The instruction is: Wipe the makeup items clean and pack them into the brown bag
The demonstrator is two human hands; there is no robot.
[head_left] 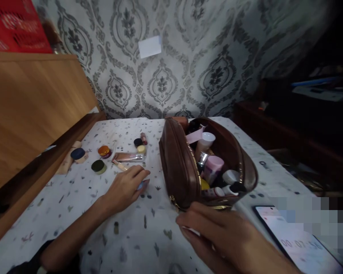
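A brown leather cosmetic pouch (178,167) stands unzipped in the middle of the table, stuffed with tubes and small bottles (213,169). My right hand (217,236) curls around its near end, fingers closed on the zipper edge. My left hand (125,186) rests on the cloth to the pouch's left, fingers pinched on a small pale blue item (143,185) I cannot name. Just beyond that hand lie a rose-gold tube (128,156), a thin stick, and several little round jars (98,166).
A white patterned cloth (131,236) covers the table. A wooden headboard or cabinet (31,110) runs along the left edge. A phone (297,239) with a lit screen lies at the near right. Dark furniture stands to the right; patterned wallpaper is behind.
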